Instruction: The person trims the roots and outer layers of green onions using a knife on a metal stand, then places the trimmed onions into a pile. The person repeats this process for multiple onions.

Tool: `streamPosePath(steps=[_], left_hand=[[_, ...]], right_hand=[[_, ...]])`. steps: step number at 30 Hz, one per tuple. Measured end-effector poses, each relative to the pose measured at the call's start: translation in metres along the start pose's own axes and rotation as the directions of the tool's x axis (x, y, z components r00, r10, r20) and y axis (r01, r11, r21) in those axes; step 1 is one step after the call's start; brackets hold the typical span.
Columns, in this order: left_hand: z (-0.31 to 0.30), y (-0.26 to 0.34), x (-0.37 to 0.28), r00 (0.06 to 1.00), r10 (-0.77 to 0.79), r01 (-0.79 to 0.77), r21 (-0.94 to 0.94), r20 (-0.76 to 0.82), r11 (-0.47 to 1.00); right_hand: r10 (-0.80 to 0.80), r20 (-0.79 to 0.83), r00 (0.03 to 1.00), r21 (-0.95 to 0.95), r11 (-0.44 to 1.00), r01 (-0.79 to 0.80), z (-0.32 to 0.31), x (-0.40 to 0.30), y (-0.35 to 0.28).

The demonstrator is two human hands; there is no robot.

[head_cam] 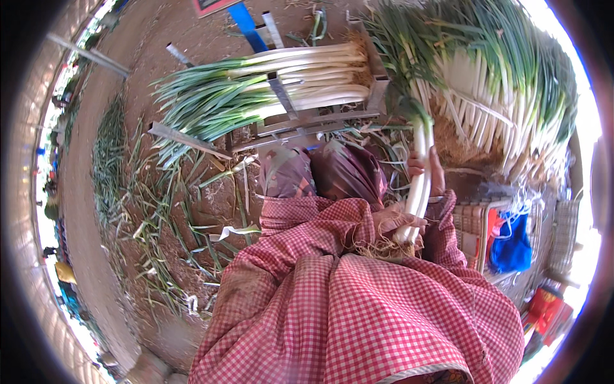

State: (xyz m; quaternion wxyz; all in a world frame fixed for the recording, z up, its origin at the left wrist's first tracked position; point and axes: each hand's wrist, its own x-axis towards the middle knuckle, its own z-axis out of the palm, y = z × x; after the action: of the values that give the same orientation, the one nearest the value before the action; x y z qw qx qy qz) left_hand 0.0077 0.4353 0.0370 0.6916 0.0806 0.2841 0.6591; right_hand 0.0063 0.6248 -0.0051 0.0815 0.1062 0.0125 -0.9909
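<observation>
Two or so long green onions point(416, 192) stand nearly upright before my right side, white stems toward me and green tops bent over at the far end. My right hand point(434, 170) is wrapped around the middle of their white stems. Lower down, my left hand point(395, 221) closes on the stems just above the stringy roots point(383, 247), which hang by my lap. Beyond my knees, a metal rack point(331, 116) bears a layer of green onions point(307, 77), their roots against its right end plate point(376, 72) and their leaves pointing left.
A large heap of green onions point(494, 96) lies at the far right. Nearer, a plastic crate point(472, 235) holds a blue cloth or bag point(513, 242) and white ties. Stripped leaves point(168, 249) litter the dirt floor at my left. Metal posts point(189, 139) stick up from the rack.
</observation>
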Motion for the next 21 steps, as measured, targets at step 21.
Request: streamPosePath(steps=[21], left_hand=[[-0.184, 0.179, -0.214, -0.098, 0.892, 0.154, 0.878, -0.442, 0.452]], right_hand=[[0.198, 0.253, 0.947, -0.316, -0.908, 0.275, 0.153, 0.362, 0.109]])
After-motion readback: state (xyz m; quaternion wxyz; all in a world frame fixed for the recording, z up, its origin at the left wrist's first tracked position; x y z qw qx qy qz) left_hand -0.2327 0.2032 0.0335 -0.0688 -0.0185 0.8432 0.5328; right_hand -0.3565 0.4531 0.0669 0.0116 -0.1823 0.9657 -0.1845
